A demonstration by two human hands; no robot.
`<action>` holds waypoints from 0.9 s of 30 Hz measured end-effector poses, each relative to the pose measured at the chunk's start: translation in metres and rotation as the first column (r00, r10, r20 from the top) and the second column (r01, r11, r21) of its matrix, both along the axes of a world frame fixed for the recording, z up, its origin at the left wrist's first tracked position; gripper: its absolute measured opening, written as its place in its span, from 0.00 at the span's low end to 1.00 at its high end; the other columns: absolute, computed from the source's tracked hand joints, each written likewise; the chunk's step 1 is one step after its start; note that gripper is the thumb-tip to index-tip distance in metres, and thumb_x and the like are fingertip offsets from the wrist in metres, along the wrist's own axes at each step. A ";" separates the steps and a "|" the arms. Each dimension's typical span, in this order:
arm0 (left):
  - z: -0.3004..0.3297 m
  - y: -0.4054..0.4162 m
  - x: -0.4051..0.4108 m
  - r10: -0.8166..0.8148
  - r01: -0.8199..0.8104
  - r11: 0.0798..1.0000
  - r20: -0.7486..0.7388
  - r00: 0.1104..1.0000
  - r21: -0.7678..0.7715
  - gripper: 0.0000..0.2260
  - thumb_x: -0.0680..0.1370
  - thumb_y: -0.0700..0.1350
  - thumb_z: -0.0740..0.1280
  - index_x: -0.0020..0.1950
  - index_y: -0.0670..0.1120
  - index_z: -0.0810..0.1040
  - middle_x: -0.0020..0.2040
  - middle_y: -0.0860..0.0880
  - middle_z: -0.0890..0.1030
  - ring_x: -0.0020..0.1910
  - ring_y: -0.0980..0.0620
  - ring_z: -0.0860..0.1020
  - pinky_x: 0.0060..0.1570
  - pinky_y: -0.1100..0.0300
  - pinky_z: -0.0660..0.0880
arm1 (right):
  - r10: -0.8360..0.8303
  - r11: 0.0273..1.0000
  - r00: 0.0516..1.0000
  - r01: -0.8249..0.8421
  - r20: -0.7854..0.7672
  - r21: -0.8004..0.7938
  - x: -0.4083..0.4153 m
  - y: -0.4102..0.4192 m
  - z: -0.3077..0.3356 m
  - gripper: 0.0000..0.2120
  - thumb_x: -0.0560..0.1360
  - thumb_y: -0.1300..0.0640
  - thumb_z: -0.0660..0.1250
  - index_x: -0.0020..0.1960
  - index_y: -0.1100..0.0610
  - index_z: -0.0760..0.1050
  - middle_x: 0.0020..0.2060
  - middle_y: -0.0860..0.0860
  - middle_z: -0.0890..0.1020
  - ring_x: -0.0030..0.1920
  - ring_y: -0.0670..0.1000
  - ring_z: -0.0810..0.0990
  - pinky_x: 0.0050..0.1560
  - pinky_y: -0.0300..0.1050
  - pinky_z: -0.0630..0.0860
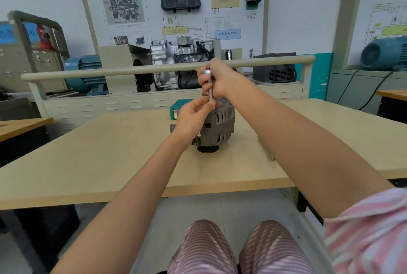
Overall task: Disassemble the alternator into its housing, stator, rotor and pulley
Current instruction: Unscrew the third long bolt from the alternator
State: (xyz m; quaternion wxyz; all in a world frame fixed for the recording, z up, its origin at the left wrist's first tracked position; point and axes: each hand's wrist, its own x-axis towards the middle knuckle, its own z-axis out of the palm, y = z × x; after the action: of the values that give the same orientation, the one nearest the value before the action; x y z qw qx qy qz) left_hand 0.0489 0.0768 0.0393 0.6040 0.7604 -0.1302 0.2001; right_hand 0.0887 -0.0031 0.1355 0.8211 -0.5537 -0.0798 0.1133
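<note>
**Alternator standing pulley-down while a metal driver is being applied from above**

The alternator (217, 127) is standing on the pale worktop (110, 152), near its middle, with the dark pulley (208, 148) underneath and touching the surface. The right hand (218, 78) is gripping a slim metal tool (209, 84), its fingers (202, 80) curling round the upper shaft below the rounded knob; the tool is pointing almost straight down at the top of the ribbed grey housing (222, 119). The left hand (193, 117) is reaching in from the left, its thumb and fingertips pinching together at the lower end of the tool, just above the housing; whether they are gripping the tool or a small fastener cannot be told. A teal case (176, 108) is lying on the worktop just behind the alternator. A training stand carrying a gearbox (176, 53) is standing beyond the worktop.
</note>
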 end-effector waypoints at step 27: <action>0.003 0.002 0.000 0.018 -0.019 1.000 -0.026 0.999 -0.009 0.08 0.80 0.47 0.64 0.53 0.49 0.83 0.51 0.50 0.84 0.53 0.51 0.80 0.51 0.57 0.75 | 0.247 0.969 0.969 -0.247 -0.007 -0.016 -0.001 -0.007 0.000 0.11 0.77 0.64 0.50 0.45 0.60 0.70 0.19 0.44 0.68 0.15 0.42 0.60 0.17 0.33 0.53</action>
State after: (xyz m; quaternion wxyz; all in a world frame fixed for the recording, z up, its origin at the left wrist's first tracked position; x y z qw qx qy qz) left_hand 0.0488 0.0787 0.0420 0.6071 0.7614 -0.1145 0.1965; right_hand 0.0879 -0.0103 0.1359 0.7961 -0.5463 -0.1451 0.2164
